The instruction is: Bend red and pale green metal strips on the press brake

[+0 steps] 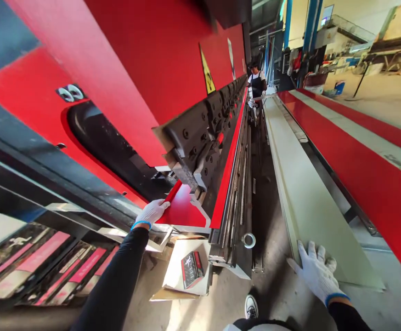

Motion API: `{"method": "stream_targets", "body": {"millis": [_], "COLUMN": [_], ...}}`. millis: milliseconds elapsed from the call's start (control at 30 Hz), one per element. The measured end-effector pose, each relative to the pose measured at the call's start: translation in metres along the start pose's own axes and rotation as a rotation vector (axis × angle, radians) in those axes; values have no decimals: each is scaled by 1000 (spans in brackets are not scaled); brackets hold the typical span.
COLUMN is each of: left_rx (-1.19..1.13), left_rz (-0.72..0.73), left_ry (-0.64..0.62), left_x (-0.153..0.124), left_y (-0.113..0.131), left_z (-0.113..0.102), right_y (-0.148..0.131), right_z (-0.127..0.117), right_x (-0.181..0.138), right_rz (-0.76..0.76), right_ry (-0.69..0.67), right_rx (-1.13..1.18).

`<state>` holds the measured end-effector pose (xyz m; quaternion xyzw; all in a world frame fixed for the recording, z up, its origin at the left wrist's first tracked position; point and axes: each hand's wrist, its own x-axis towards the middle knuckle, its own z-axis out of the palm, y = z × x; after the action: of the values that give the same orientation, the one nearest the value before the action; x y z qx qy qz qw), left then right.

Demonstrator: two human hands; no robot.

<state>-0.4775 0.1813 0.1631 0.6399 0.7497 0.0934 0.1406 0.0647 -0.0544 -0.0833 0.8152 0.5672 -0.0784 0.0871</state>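
My left hand point(152, 212), in a white glove with a blue cuff, grips the folded near edge of a red metal sheet point(186, 210). That sheet lies in a large red press brake point(134, 59), below its row of dark upper tools point(186, 138). Part of the sheet is hidden behind the tools. My right hand point(319, 271), also gloved, rests flat with fingers apart on the near end of a long pale grey-green metal panel point(300, 184).
Red sheets point(338, 147) with a pale strip lie at the right. A co-worker point(256, 82) stands at the machine's far end. A white box point(172, 266) bearing a small dark-and-red box point(191, 270) stands below the machine. A dark floor gap runs between machine and panel.
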Motion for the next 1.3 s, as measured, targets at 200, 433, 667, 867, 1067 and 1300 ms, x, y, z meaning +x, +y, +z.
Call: {"method": "stream_targets", "body": {"millis": [200,433,667,867,1067,1300], "left_rx": [22,-29,-104,-144,-169,-153], "left_rz": [-16,-12,-29,-28,-21,-15], "left_ry": [33,48,44,41,29,18], "left_x": [7,10,8,6,3,-2], "left_y": [-8,-11,-6,-5,-3,0], "left_z": [2,2,0,-1,-1,2], "right_y": [2,0,1,1,2,2], "right_z": [-12,-6,-6,-6,-8,-13], "right_x": [-9,-8,-8,-8,-7,-6], "right_rz": [-48,-55,-66,-59,-56,-55], "right_ry": [-22,-15,-24,-37,-54,-94], "right_rx": [63,58,70,84,66,43]}}
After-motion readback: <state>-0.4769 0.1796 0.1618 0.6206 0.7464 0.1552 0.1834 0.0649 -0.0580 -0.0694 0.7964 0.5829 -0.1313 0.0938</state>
